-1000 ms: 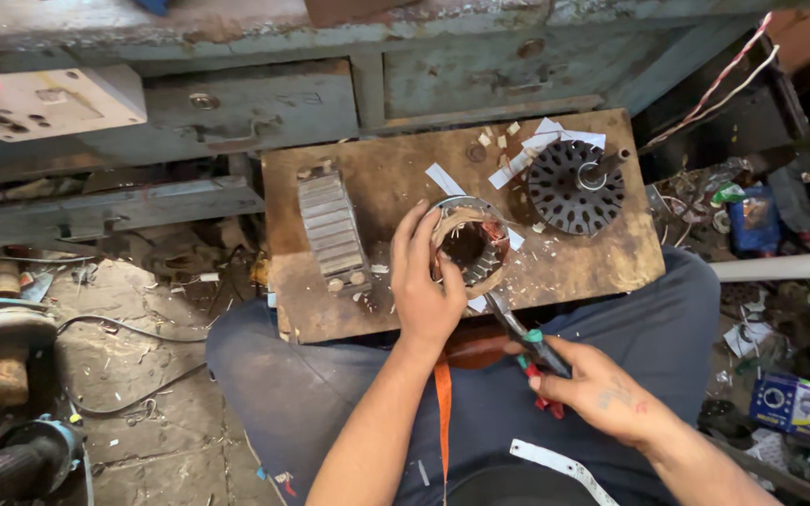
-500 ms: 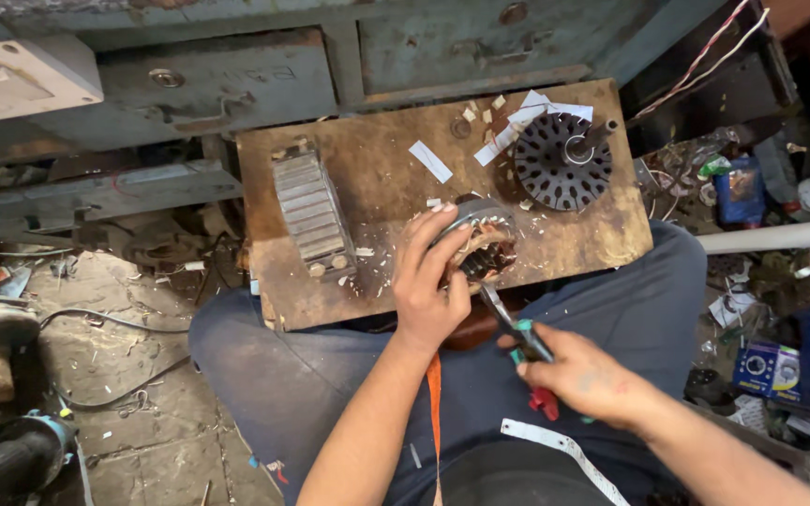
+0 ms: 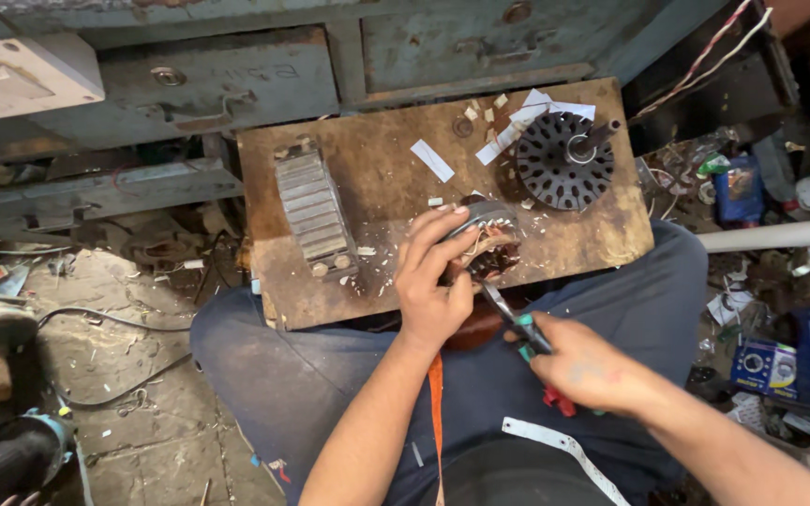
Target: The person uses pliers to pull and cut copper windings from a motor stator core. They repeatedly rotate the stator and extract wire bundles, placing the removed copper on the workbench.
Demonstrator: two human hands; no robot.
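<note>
A worn wooden board (image 3: pixel 377 187) rests across my lap. My left hand (image 3: pixel 435 274) clamps a round motor stator (image 3: pixel 487 234) with copper windings at the board's near edge. My right hand (image 3: pixel 581 364) grips pliers (image 3: pixel 516 323) with red and green handles, and their jaws reach into the stator's windings. A black slotted rotor core (image 3: pixel 560 161) with a shaft lies at the board's far right. A grey ribbed metal block (image 3: pixel 311 208) sits on the left side of the board.
White paper strips (image 3: pixel 433 159) and scraps litter the board. A grey-green metal drawer cabinet (image 3: pixel 264 75) stands beyond it. A power tool (image 3: pixel 2 459) and cable lie on the dusty floor at left. Boxes, bottles and clutter fill the right side (image 3: pixel 761 365).
The view has drifted so the board sits lower and more central. My left hand stays on the stator while the pliers remain at its windings, shifted slightly.
</note>
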